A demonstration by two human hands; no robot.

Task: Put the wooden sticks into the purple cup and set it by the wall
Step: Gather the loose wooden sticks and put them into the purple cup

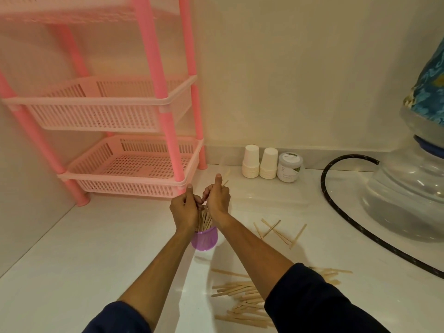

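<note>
A white table (pixel 96 236) runs up to a cream wall (pixel 288 68) at its far edge. At the far left corner of the table stands a pink plastic rack (pixel 134 162) with slatted basket shelves. Against the far edge, near its middle, stand two stacks of white paper cups (pixel 259 164) and, just beside them, a round lidded jar (pixel 289 167). A clear, flat plastic lid (pixel 276 200) lies in front of them. Toward the right edge sits a large clear water bottle (pixel 408 195), with a dark hose (pixel 341 212) curving across the table beside it.

The purple cup (pixel 204 239) stands upright near the middle of the table, well apart from the wall. A bundle of wooden sticks (pixel 204 221) stands in it, tops above the rim.

Both hands are above the cup. The left hand (pixel 185 209) is closed around the upper ends of the bundle. The right hand (pixel 217 200) is curled narrowly, thumb raised, touching the stick tops; whether it grips any cannot be told.

Loose sticks (pixel 242 296) lie scattered near the front edge, under the right forearm. A few more (pixel 278 233) lie right of the cup.
</note>
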